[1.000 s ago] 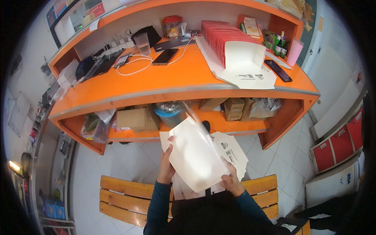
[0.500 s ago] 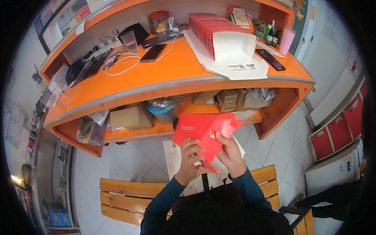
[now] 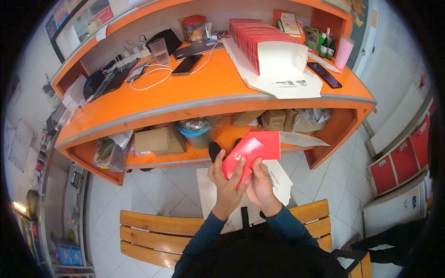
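Above my lap I hold a glossy red folded card (image 3: 265,144) with a small gold emblem and angled flaps. My left hand (image 3: 226,187) grips its left part, fingers lying over the emblem side. My right hand (image 3: 262,186) pinches the lower edge, thumb on top. The two hands meet under the card, and their fingertips are partly hidden there. White flat cardboard (image 3: 279,180) lies across my lap beneath the hands. On the counter, a tight row of similar red cards (image 3: 245,39) stands in an opened white carton (image 3: 281,58).
The orange counter (image 3: 139,99) in front of me holds phones (image 3: 187,65), a white cable, a clear cup (image 3: 160,51), a pink tumbler (image 3: 344,53) and small bottles. Its lower shelf has cardboard boxes (image 3: 153,141) and a blue-rimmed bucket (image 3: 197,132). A wooden bench (image 3: 153,231) is behind me.
The red card has been turned and its flaps folded in, so it looks more compact. My left hand has moved up onto its emblem side; my right hand has shifted to the lower edge.
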Demonstrator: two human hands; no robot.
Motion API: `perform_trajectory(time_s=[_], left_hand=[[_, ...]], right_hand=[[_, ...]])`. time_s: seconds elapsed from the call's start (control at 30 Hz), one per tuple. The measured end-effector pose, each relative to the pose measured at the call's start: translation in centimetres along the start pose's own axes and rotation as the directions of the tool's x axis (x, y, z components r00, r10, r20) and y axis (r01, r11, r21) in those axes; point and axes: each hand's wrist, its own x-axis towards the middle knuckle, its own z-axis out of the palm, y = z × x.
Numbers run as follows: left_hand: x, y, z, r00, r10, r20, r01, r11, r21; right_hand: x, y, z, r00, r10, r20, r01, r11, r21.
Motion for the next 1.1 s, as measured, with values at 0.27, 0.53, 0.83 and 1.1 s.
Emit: perform_trajectory(time_s=[0.27, 0.53, 0.83, 1.1], left_hand=[[1.2, -2.1, -2.9, 0.978, 0.029, 0.205, 0.015, 0.978, -0.209], [0.3, -3.3, -2.6, 0.949, -0.315, -0.027, 0.249, 0.795, -0.553], [5.3, 2.7, -5.3, 0.889, 0.341, 0.305, -0.14, 0.837, -0.529], [14.8, -0.2, 2.2, 0.871, 0.465, -0.16, -0.49, 0.799, -0.347]], right_hand=[[-2.0, -2.9, -1.1, 0.925, 0.188, 0.33, 0.38, -0.437, -0.815], [-2.0, -5.9, -0.8, 0.964, -0.143, 0.226, 0.151, -0.408, -0.9], [-3.7, -11.1, 3.4, 0.785, -0.04, 0.618, 0.576, -0.318, -0.753], [-1.2, -20.5, 6.2, 0.657, -0.558, 0.506, 0.304, -0.418, -0.856]])
